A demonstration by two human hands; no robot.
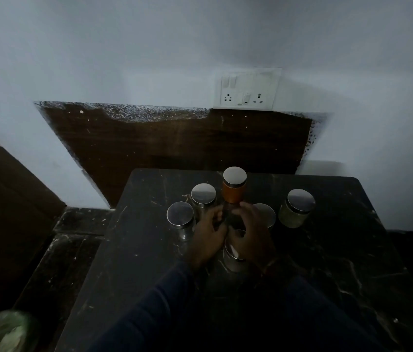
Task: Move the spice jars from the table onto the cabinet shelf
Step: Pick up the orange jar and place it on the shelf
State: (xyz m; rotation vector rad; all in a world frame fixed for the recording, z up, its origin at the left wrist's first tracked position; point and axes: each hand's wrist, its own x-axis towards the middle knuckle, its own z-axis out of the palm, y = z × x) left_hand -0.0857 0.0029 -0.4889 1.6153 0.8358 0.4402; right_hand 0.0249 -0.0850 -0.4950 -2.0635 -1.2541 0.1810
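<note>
Down at the bottom centre, two dark blue sleeves (164, 301) reach onto the black marble table (340, 262). The left hand (209, 232) and right hand (250, 232) sit close together mid-table, fingers curled toward each other over a steel-lidded jar (233, 254). It's way too dim to tell if they're actually gripping anything. Five more spice jars (180, 215) ring them, with the orange jar (234, 190) farthest back. A switchboard (247, 88) is on the wall behind.

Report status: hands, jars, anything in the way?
Left hand and right hand curled among jars, grip unclear. Jars on table; orange jar just beyond hands. Near jar partly under right hand.
</note>
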